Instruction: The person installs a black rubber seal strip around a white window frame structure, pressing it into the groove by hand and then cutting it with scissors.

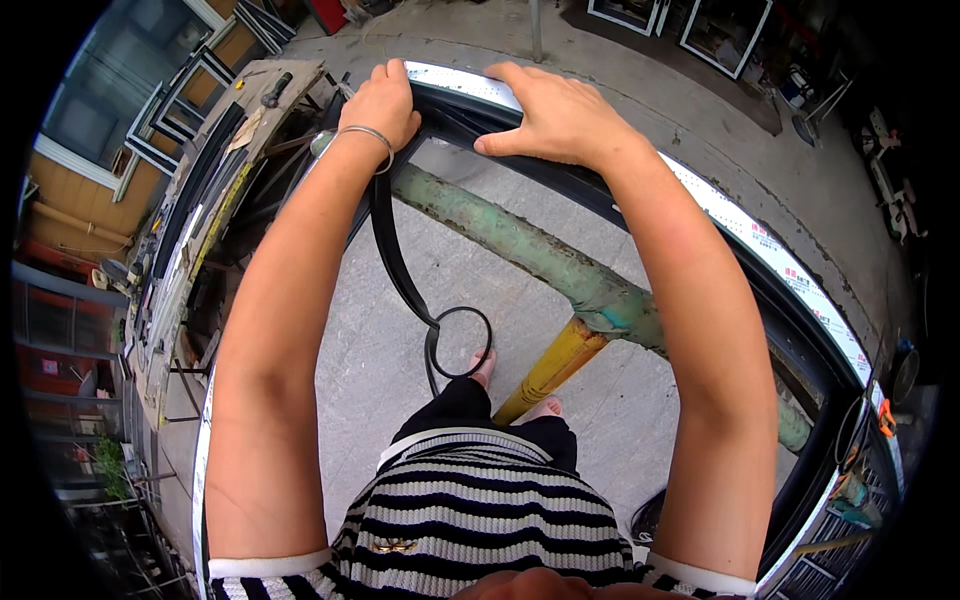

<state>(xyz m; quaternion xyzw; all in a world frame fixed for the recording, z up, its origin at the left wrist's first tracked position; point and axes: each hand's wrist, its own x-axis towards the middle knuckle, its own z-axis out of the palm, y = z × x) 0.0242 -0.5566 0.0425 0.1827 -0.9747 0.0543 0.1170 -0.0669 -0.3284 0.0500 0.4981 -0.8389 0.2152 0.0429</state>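
Note:
A large window frame [745, 215], black inside with white printed film along its outer face, lies spread around my arms. My left hand [388, 105] is closed at its far left corner, fingers bent over the edge. From beneath that hand a long black rubber sealing strip [392, 250] hangs through the opening and curls into a loop near the floor; the part of the strip under the fingers is hidden. Just to the right, my right hand [560, 115] grips the far side of the frame, fingers over the outer edge and thumb on the black inner side.
A green, worn pipe [530, 245] on a yellow post [550, 370] runs beneath the frame. At left, a cluttered workbench [240, 130] holds a cordless tool [277, 90] and dark profiles. White-edged frames [725, 35] lie at the back right. An orange-handled tool [886, 418] is at far right.

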